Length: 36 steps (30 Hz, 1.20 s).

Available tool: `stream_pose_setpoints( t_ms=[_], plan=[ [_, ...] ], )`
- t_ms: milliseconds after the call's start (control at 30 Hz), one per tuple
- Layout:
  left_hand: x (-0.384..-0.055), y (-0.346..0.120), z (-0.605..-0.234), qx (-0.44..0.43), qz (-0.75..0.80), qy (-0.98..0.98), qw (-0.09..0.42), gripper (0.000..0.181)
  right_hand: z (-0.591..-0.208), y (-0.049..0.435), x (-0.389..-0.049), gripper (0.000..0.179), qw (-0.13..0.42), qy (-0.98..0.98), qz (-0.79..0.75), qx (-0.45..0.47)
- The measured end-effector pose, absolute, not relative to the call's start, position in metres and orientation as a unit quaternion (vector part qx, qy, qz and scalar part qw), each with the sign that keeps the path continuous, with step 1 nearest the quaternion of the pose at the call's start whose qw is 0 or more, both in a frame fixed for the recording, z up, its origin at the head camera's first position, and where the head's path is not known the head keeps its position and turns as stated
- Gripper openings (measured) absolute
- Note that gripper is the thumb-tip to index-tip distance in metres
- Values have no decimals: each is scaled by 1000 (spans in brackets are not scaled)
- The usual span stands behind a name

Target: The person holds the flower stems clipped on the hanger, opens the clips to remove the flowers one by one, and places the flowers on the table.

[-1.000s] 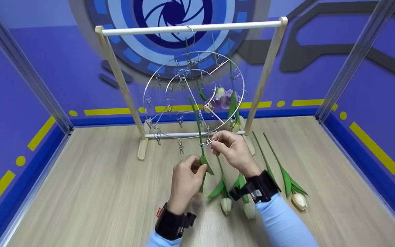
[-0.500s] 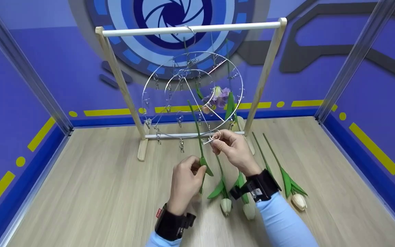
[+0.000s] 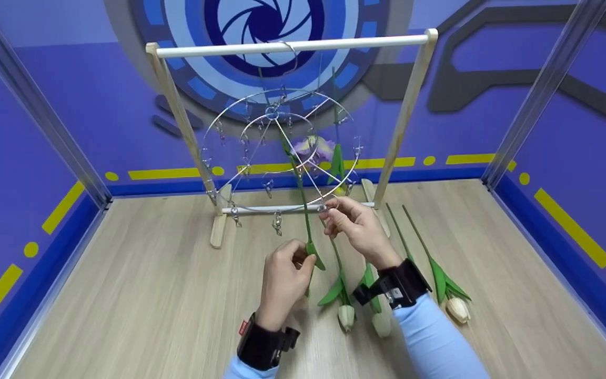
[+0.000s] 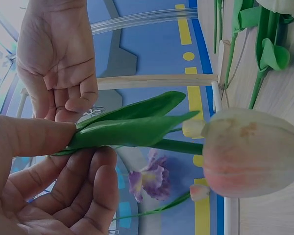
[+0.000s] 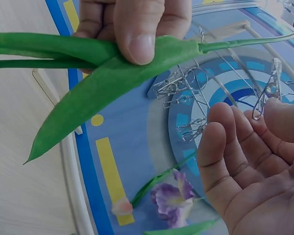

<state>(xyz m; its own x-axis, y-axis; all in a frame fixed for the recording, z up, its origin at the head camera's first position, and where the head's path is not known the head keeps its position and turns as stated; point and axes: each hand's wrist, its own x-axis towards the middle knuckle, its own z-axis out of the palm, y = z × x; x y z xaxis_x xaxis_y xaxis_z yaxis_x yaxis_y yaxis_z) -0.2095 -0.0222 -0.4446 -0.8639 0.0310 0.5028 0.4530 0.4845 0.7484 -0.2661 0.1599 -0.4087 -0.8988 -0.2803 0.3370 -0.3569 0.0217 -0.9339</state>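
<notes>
Looks like they're mid-clip: left hand (image 3: 288,271) pinches a tulip (image 4: 252,152) by its leaves, bloom down, stem up by the round hanger (image 3: 272,112). Right hand (image 3: 355,226) has a wire clip (image 5: 269,88) between thumb and finger, can't tell how hard. I'd say next is lining stem up with clip. Loose pale tulips (image 3: 346,318) lie on the wood-look surface (image 3: 150,289), purple-blue walls (image 3: 56,95) around it.

Green-leaved tulip (image 4: 176,146), cream bloom (image 4: 255,154) (blushing pink).
</notes>
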Motion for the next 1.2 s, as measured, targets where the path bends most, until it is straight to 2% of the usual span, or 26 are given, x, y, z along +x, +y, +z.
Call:
stream_pose_setpoints(
  t_ms=[300, 467, 1200],
  plan=[
    [-210, -22, -446, -143, -485, -837, 210, 11, -406, 162, -265, 27, 23, -700, 673, 238],
    [-210, -23, -447, -141, -466, -844, 223, 11, -405, 162, -265, 28, 21, -691, 685, 232],
    [-201, -30, -444, -167, -390, -866, 267, 9, -416, 181, -251, 23, 74, -712, 657, 236]
  ],
)
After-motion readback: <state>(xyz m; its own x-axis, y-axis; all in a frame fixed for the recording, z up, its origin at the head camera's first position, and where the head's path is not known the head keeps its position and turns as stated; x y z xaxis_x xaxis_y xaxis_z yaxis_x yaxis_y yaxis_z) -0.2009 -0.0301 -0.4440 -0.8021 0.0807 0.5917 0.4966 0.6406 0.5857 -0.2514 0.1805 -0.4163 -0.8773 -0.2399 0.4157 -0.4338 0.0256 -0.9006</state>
